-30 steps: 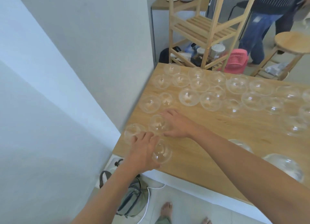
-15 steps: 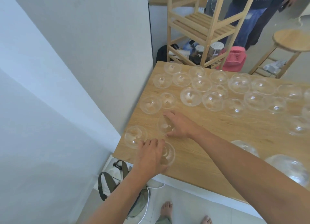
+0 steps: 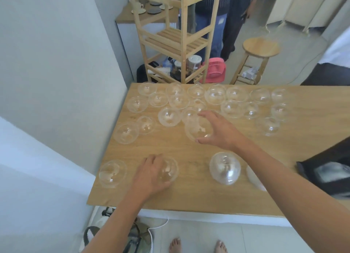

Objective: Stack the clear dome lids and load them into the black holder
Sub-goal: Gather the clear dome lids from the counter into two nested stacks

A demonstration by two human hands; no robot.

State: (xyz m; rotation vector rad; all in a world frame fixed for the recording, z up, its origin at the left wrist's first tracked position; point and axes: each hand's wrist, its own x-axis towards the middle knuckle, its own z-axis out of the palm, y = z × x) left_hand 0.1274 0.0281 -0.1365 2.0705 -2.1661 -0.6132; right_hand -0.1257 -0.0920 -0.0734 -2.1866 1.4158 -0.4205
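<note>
Several clear dome lids lie spread over the wooden table (image 3: 189, 194), most along its far half. My right hand (image 3: 217, 129) grips one dome lid (image 3: 198, 128) by its rim at mid table, tilted and slightly raised. My left hand (image 3: 151, 174) lies over another dome lid (image 3: 169, 170) near the front left, fingers curled on it. A single lid (image 3: 112, 173) rests to the left of that hand. A taller stack of domes (image 3: 225, 167) stands right of centre. The black holder (image 3: 329, 169) pokes in at the right edge with something clear inside.
A white wall (image 3: 56, 82) borders the table on the left. Behind the table stand a wooden shelf rack (image 3: 178, 42), a pink fan (image 3: 216, 70), a wooden stool (image 3: 260, 50) and the legs of two people. A bag (image 3: 106, 233) and my bare feet are on the floor below.
My right hand has moved away from the front-left lids to mid table and taken hold of a dome there. My left hand stays on its lid. The camera has swung right, revealing the black holder.
</note>
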